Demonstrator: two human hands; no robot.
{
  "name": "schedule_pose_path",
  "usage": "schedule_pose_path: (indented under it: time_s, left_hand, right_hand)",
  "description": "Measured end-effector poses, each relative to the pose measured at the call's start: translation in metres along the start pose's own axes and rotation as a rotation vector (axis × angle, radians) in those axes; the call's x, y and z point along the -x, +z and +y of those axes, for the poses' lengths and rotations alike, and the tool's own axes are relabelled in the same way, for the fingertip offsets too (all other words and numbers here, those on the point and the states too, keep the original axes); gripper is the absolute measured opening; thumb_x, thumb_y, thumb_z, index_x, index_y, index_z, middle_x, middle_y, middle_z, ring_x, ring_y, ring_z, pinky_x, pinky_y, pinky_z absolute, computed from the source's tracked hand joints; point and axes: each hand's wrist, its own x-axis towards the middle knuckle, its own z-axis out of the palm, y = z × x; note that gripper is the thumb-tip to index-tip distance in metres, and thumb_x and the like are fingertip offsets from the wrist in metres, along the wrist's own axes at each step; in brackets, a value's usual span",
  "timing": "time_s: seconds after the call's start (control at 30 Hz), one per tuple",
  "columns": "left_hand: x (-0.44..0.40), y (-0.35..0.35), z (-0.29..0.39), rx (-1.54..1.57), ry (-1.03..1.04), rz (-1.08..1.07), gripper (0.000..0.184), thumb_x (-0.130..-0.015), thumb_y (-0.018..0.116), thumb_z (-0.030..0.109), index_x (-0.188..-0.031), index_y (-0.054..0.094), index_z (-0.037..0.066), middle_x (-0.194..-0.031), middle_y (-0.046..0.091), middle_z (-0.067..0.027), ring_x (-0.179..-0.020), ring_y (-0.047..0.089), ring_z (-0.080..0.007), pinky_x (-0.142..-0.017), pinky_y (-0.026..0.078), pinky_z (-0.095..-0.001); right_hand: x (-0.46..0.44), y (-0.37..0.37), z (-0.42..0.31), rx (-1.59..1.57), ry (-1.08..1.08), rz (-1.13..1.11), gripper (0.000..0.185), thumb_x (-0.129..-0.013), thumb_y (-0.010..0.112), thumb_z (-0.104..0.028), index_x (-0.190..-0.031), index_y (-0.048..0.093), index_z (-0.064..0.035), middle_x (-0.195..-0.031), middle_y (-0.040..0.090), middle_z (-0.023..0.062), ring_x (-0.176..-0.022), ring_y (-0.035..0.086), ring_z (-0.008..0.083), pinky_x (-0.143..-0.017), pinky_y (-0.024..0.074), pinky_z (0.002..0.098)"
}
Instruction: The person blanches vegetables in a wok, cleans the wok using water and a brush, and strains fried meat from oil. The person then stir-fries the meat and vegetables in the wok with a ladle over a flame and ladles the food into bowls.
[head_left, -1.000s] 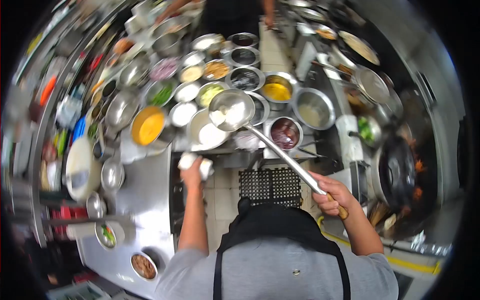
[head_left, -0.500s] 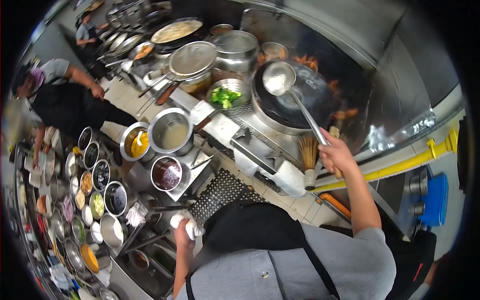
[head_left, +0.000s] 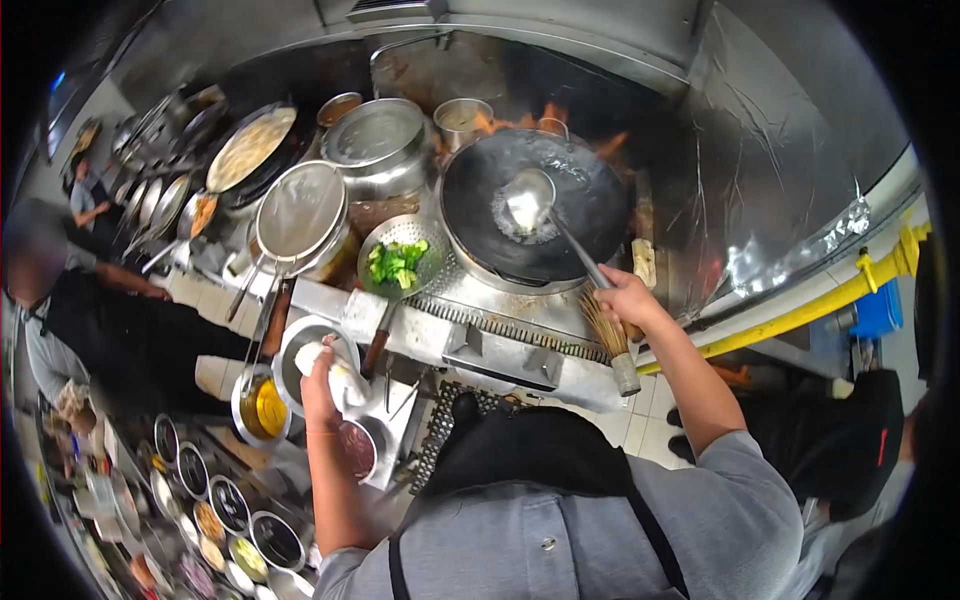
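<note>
Head view: the right hand [head_left: 628, 300] grips the ladle [head_left: 530, 198] by its handle [head_left: 580, 250], presumably for distance from the wok [head_left: 478, 190] ahead, while the left hand [head_left: 320, 388] clutches a white cloth [head_left: 346, 381].

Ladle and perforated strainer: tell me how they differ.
The ladle is gripped in the right hand; no hand holds the perforated strainer.
The ladle's bowl is in the wok, while the strainer sits beside it, holding green vegetables.
The ladle's bowl looks smaller than the strainer's.
Both have a round bowl on a handle.
</note>
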Motion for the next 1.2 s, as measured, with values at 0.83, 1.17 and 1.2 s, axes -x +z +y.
schedule_pose_path:
  time_s: [0.83, 1.17, 1.2]
  left_hand:
    - [0.080, 0.041, 0.069, 0.076, -0.415, -0.384, 0.057, -0.074, 0.060, 0.018, -0.127, 0.048, 0.003, -0.103, 0.061, -0.0120, -0.082, 0.063, -0.0228, -0.071, 0.055, -0.0342]
    - [0.020, 0.222, 0.020, -0.515, 0.184, -0.387, 0.019, -0.079, 0.063, 0.007, -0.096, 0.065, -0.001, -0.088, 0.066, -0.0037, -0.076, 0.061, -0.0125, -0.071, 0.048, -0.0267]
    - [0.015, 0.220, 0.015, -0.524, 0.249, -0.359, 0.019, -0.078, 0.063, 0.008, -0.094, 0.065, -0.001, -0.086, 0.066, -0.0034, -0.076, 0.060, -0.0121, -0.070, 0.047, -0.0266]
  right_hand:
    - [0.014, 0.015, 0.023, -0.057, -0.170, 0.146, 0.064, -0.083, 0.055, -0.008, -0.143, 0.034, -0.0065, -0.072, 0.059, 0.0123, -0.050, 0.055, 0.0183, -0.048, 0.0475, 0.0331]
    - [0.036, 0.005, -0.001, -0.081, 0.014, 0.092, 0.062, -0.078, 0.050, -0.007, -0.137, 0.038, 0.0030, -0.121, 0.056, 0.0259, -0.107, 0.058, 0.0361, -0.092, 0.0458, 0.0371]
    - [0.025, 0.006, 0.004, -0.069, 0.013, 0.093, 0.062, -0.078, 0.050, -0.007, -0.137, 0.038, 0.0030, -0.121, 0.056, 0.0259, -0.107, 0.058, 0.0361, -0.092, 0.0458, 0.0371]
